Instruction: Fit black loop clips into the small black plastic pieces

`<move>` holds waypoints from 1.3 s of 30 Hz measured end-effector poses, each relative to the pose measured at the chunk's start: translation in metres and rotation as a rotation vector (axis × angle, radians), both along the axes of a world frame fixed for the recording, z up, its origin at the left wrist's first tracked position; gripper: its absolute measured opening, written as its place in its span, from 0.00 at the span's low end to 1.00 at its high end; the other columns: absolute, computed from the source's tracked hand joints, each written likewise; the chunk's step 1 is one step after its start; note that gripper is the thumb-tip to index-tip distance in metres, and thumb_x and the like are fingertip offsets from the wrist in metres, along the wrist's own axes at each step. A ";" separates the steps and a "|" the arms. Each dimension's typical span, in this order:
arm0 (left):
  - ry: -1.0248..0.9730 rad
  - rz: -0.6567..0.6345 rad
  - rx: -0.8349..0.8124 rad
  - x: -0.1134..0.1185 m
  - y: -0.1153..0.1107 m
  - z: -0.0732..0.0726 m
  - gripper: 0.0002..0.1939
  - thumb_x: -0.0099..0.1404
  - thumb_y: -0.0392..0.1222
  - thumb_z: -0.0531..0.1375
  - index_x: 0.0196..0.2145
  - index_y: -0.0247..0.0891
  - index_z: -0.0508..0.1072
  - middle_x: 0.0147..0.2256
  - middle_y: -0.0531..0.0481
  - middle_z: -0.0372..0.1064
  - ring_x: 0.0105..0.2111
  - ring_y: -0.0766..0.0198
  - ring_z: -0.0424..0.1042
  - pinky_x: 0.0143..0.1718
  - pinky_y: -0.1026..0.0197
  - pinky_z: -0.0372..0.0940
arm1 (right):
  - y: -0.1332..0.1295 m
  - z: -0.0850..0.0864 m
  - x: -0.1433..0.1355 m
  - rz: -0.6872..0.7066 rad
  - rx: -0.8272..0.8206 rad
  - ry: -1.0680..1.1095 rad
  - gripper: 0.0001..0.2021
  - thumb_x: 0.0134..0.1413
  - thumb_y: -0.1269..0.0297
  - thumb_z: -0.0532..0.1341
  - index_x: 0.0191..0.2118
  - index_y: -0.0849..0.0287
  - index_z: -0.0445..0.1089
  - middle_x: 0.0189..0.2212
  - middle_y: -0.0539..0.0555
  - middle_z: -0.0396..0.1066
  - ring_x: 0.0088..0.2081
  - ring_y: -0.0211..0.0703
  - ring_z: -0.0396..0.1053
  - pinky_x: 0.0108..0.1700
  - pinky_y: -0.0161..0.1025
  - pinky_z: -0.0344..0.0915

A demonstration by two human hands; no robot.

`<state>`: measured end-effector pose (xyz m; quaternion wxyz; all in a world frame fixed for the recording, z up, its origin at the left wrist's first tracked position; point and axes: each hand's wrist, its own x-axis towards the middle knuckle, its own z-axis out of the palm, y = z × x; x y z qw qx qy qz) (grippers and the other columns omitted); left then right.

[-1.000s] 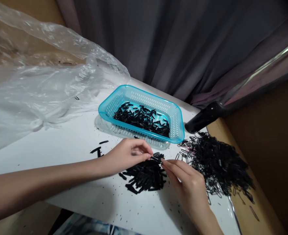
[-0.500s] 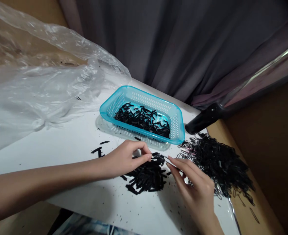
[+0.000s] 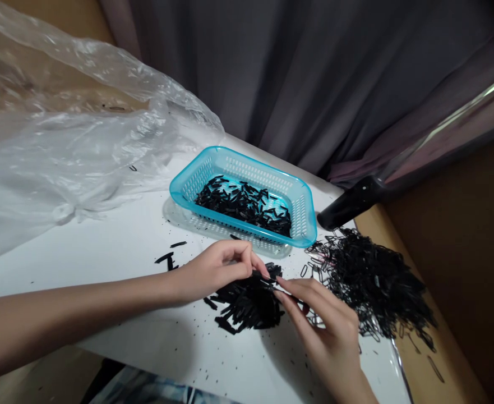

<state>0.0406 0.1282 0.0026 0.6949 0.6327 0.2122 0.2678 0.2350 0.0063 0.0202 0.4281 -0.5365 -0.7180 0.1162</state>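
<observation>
Several short black strips lie in a pile (image 3: 253,306) on the white tabletop. Over its upper edge my left hand (image 3: 230,266) is closed, its fingertips at a small piece too tiny to make out. My right hand (image 3: 324,314) pinches a thin dark object, seemingly a slim tool, whose tip meets my left fingertips. Behind my hands stands a blue perforated basket (image 3: 303,216) with more black strips (image 3: 247,205) in it. To the right is a larger heap of thin black loops (image 3: 377,280).
A clear plastic bag (image 3: 95,151) spreads over the left back. At the right back lies a black handle (image 3: 350,202) with a long shiny blade-like part. Dark curtains (image 3: 292,73) hang behind. Loose strips (image 3: 169,259) lie left of the pile.
My right hand has moved a little left. My left forefinger has stretched out to the right, toward the tip of the thin object. The basket and heaps look the same.
</observation>
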 end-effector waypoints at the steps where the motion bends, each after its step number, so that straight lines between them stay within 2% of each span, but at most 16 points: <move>1: -0.005 -0.007 -0.003 0.000 0.000 0.000 0.11 0.64 0.40 0.60 0.25 0.39 0.64 0.37 0.47 0.80 0.39 0.58 0.76 0.45 0.55 0.66 | 0.000 0.000 0.000 -0.001 0.000 0.000 0.12 0.63 0.75 0.62 0.48 0.56 0.77 0.36 0.54 0.79 0.35 0.40 0.77 0.35 0.36 0.75; 5: -0.008 -0.048 0.019 -0.001 0.000 0.000 0.10 0.67 0.43 0.62 0.29 0.38 0.69 0.41 0.44 0.80 0.43 0.57 0.77 0.48 0.55 0.67 | -0.002 0.001 0.000 0.004 0.013 -0.008 0.13 0.62 0.76 0.62 0.49 0.55 0.77 0.36 0.54 0.78 0.35 0.40 0.76 0.36 0.36 0.75; 10: -0.008 -0.077 0.051 -0.002 0.000 0.001 0.08 0.68 0.43 0.63 0.33 0.37 0.75 0.46 0.43 0.80 0.47 0.57 0.77 0.53 0.54 0.66 | -0.004 0.002 0.003 0.007 0.048 -0.034 0.15 0.62 0.80 0.62 0.49 0.57 0.76 0.36 0.53 0.78 0.35 0.38 0.76 0.38 0.34 0.74; 22: 0.001 -0.046 0.058 0.000 0.000 0.001 0.06 0.66 0.41 0.65 0.32 0.37 0.77 0.46 0.43 0.80 0.47 0.57 0.77 0.54 0.53 0.67 | -0.002 0.004 0.008 -0.003 0.085 -0.161 0.15 0.62 0.80 0.61 0.49 0.57 0.75 0.36 0.53 0.79 0.35 0.38 0.77 0.38 0.35 0.74; 30: 0.066 0.030 0.198 0.002 -0.001 -0.007 0.08 0.66 0.43 0.65 0.31 0.37 0.79 0.44 0.44 0.80 0.45 0.56 0.78 0.53 0.54 0.67 | -0.002 0.004 0.011 -0.022 0.107 -0.336 0.13 0.62 0.80 0.61 0.47 0.59 0.76 0.35 0.53 0.79 0.33 0.39 0.76 0.36 0.34 0.74; 39: 0.091 0.048 0.180 0.002 -0.003 -0.006 0.08 0.65 0.43 0.65 0.30 0.37 0.79 0.42 0.45 0.80 0.44 0.57 0.78 0.52 0.55 0.67 | -0.001 0.003 0.010 -0.044 0.126 -0.366 0.12 0.62 0.79 0.60 0.46 0.60 0.77 0.34 0.53 0.79 0.32 0.38 0.76 0.35 0.34 0.74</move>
